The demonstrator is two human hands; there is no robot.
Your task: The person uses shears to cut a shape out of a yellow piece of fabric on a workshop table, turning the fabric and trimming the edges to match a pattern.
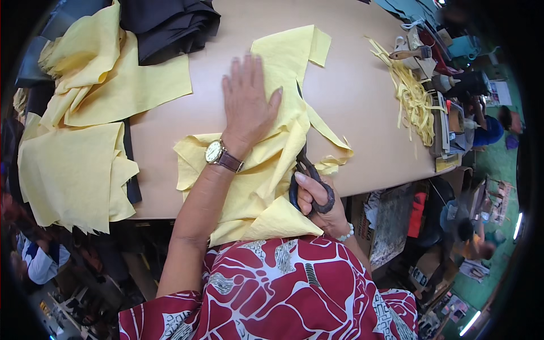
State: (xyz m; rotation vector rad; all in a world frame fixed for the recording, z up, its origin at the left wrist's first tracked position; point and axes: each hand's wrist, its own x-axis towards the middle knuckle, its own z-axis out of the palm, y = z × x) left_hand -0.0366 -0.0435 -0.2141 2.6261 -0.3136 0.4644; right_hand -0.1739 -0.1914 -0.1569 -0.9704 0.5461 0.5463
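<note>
A crumpled length of yellow fabric (289,136) runs from the table's middle down to its front edge and my lap. My left hand (247,105) lies flat over its left side, fingers stretched out and slightly blurred. On the fabric's right edge, my right hand (323,207) grips the handles of dark scissors (306,164). Their blades point away from me, partly hidden by the cloth. A narrow yellow strip (328,131) hangs off the fabric to the right of the blades, with a small yellow scrap (331,163) below it.
Yellow fabric pieces (76,170) are heaped at the left, beside a stack of black cloth (173,28). A tangle of yellow strips (412,102) lies at the right, near a wooden-handled brush (409,53). Other people (481,249) are in the background beyond the table's right side.
</note>
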